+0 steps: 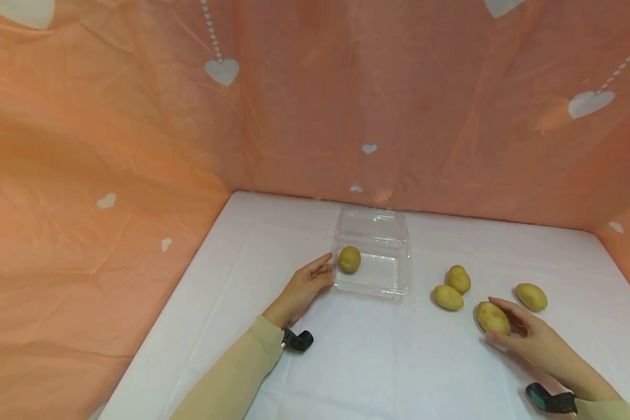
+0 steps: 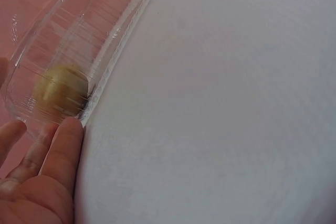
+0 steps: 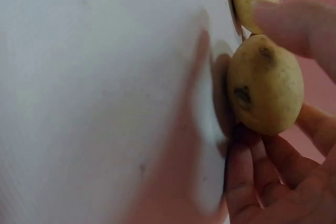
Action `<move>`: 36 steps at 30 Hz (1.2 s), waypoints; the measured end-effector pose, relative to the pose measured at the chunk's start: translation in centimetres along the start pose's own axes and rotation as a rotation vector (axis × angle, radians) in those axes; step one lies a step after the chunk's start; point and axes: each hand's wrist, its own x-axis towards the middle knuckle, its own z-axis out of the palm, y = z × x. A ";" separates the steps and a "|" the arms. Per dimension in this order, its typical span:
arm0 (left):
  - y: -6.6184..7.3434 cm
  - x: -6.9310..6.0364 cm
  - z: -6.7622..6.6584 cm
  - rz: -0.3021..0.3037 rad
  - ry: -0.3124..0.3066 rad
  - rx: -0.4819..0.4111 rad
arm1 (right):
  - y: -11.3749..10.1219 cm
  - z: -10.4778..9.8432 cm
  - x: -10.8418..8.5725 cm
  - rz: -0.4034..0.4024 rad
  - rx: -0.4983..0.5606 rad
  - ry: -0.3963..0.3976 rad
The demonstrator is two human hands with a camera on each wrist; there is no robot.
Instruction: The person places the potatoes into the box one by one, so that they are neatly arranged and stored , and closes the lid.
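My left hand (image 1: pixel 307 286) touches the left side of a clear plastic clamshell box (image 1: pixel 380 271) with its fingertips. The box lies with its lid (image 1: pixel 373 224) raised at the back, and a potato (image 1: pixel 349 259) sits inside at the left. In the left wrist view that potato (image 2: pixel 60 90) shows through the clear wall beside my fingers (image 2: pixel 65 153). Over on the right, my right hand (image 1: pixel 530 332) holds a potato (image 1: pixel 493 319) between thumb and fingers, low at the tabletop. Dark spots mark this potato (image 3: pixel 265 90) in the right wrist view.
Two potatoes, one (image 1: pixel 458 279) behind the other (image 1: pixel 448 297), lie together between the box and my right hand. Another potato (image 1: pixel 531 297) lies behind that hand. A white cloth (image 1: pixel 346 361) covers the table. Orange curtain (image 1: pixel 304 116) with hearts hangs along the back and sides.
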 end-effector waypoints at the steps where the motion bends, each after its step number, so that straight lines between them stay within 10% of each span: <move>1: 0.0 0.0 0.0 0.000 0.002 0.000 | 0.0 0.0 -0.1 0.002 -0.003 -0.002; 36: 0.0 0.0 -0.2 -0.001 -0.013 0.024 | -1.1 -0.1 0.1 -0.049 -0.067 0.156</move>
